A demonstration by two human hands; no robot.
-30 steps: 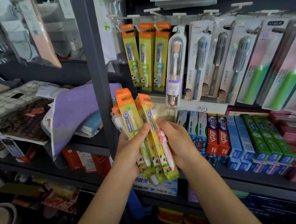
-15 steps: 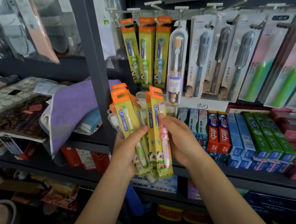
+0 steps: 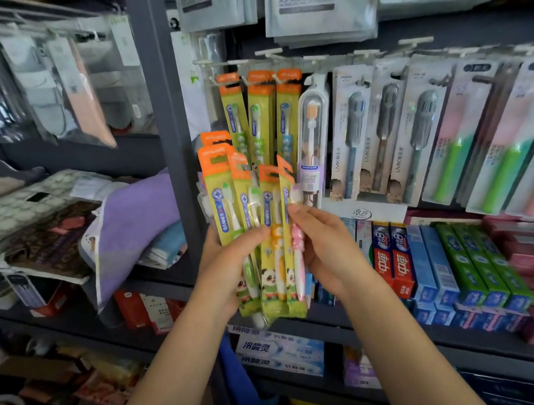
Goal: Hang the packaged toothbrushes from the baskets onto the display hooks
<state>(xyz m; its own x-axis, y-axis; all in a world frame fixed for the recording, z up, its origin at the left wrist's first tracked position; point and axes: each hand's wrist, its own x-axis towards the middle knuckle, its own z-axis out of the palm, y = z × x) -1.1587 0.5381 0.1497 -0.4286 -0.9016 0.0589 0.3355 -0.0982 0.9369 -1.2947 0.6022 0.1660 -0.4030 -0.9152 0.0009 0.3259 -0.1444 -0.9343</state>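
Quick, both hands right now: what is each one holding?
Left hand: grips the fanned bunch of yellow toothbrush packs.
Right hand: pinches the pink-brush pack at the bunch's right edge.

Two bare forearms rose from the bottom edge of the view, one from the lower left and one from the lower right. No sleeve, cuff or glove covered either arm as far as the view reached. The left hand (image 3: 230, 270) and the right hand (image 3: 328, 252) were bare too, with short, unpainted-looking nails, though the blur made that hard to confirm. No watch, ring or bracelet showed on either wrist.
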